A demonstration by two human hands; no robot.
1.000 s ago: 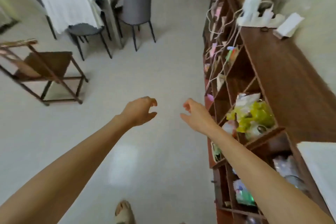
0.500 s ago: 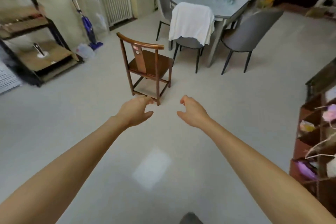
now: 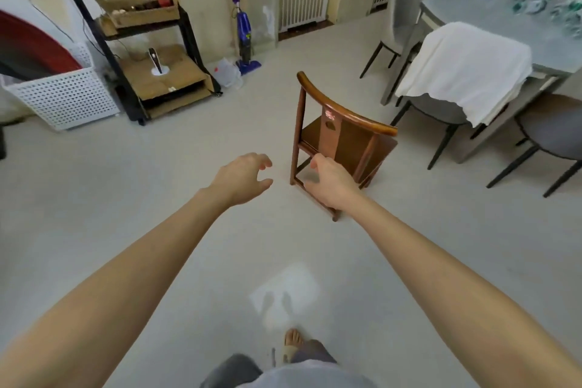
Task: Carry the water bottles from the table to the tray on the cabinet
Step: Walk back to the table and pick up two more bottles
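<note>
Two bare hands reach out over the floor, the left hand point(image 3: 241, 178) and the right hand point(image 3: 330, 181), and neither holds anything. There is one wooden chair point(image 3: 341, 138) standing alone on the floor, three grey chairs around the one grey table point(image 3: 491, 19), one of them point(image 3: 441, 110) draped with a single white cloth point(image 3: 466, 69). Against the far wall stand one black shelf rack point(image 3: 141, 41), one white perforated basket point(image 3: 63, 91) and one blue upright floor cleaner point(image 3: 244, 28); the clear things at the table's far right edge are too blurred to count.
</note>
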